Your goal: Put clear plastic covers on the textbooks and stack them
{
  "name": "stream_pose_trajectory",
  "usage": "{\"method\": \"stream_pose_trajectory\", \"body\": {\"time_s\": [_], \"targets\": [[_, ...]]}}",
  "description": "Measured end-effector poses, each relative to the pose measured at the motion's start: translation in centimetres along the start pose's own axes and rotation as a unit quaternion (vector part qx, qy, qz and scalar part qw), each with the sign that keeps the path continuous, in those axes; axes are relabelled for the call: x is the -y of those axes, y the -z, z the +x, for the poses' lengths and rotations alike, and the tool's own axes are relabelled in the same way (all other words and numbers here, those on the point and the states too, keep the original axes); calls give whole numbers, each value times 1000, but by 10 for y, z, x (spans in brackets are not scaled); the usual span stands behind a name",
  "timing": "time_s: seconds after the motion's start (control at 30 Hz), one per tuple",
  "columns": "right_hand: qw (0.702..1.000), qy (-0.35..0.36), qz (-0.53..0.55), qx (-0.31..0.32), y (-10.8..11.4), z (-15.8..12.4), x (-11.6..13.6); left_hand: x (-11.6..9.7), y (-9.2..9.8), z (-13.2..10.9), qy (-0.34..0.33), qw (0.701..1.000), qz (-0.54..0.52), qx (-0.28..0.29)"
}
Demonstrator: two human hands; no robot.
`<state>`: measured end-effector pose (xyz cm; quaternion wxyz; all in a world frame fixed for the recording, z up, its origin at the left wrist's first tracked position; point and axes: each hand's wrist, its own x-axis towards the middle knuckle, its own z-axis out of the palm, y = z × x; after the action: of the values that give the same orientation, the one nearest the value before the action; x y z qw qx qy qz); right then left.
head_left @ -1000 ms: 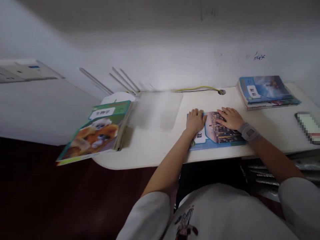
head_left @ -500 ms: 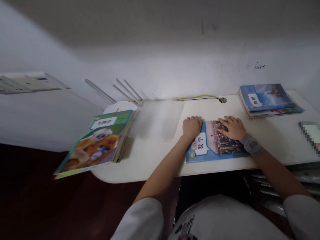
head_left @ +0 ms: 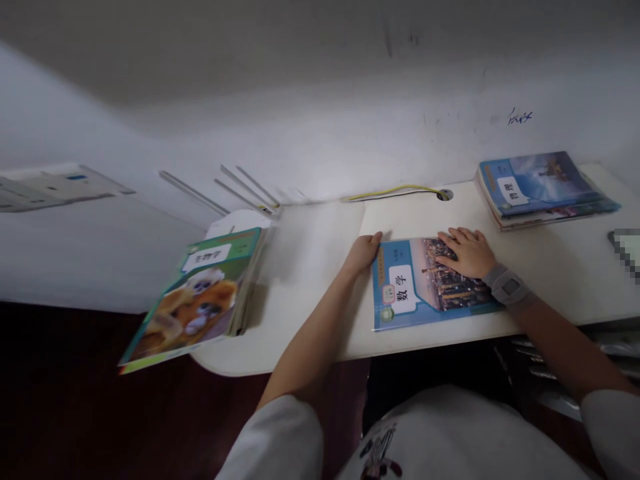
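Observation:
A blue mathematics textbook (head_left: 395, 317) with a night-city picture on its cover lies flat on the white desk (head_left: 310, 333). At the book's upper left edge, my left hand (head_left: 364, 253) is closed with its fingers curled, and how far they reach under the cover is hidden. My right hand (head_left: 470, 253) rests palm down on the cover's upper right part, fingers spread. A grey watch (head_left: 507, 287) is on my right wrist.
At the left, a stack topped by a green biology textbook (head_left: 200, 300) overhangs the desk edge. A blue physics textbook (head_left: 540, 183) tops another stack at the back right. Yellow cable (head_left: 400, 191) runs along the wall into a hole. A white antenna device (head_left: 235, 220) stands behind the left stack.
My left hand has slid left from over the book's top left corner to its left edge, uncovering more of the cover. My right hand stays on the book. The view has shifted slightly.

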<state>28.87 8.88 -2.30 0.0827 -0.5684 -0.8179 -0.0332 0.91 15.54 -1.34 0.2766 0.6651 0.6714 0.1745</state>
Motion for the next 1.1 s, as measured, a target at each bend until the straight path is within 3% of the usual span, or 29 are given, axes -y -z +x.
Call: {"method": "stream_pose_trajectory", "body": {"time_s": [0.07, 0.17, 0.27, 0.47, 0.6, 0.7, 0.83, 0.93, 1.03, 1.1], "targets": [[1000, -2, 2, 2, 0, 1, 0, 3, 1, -11, 33, 989, -144, 12], [1000, -4, 7, 4, -2, 1, -1, 11, 5, -40, 98, 923, -363, 85], [1000, -7, 14, 11, -3, 2, -2, 18, 11, -77, 125, 895, -404, 144], [999, 3, 26, 34, -4, 5, -5, 10, 1, -126, 89, 894, -427, 103], [998, 5, 40, 40, -3, 6, -9, -7, -11, -141, 75, 828, -552, 69], [997, -4, 64, 52, -3, 6, -11, -17, -16, -152, 81, 796, -596, 70], [992, -26, 120, 20, -5, 4, -23, -24, -19, -158, 75, 793, -603, 38], [980, -45, 193, -20, -2, -8, -47, -28, -19, -154, 56, 791, -609, 28], [946, -90, 301, -79, 12, -32, -78, -41, -20, -140, 48, 783, -617, 57], [907, -130, 388, -98, 27, -51, -100, -57, -24, -124, 38, 772, -629, 84]]}}
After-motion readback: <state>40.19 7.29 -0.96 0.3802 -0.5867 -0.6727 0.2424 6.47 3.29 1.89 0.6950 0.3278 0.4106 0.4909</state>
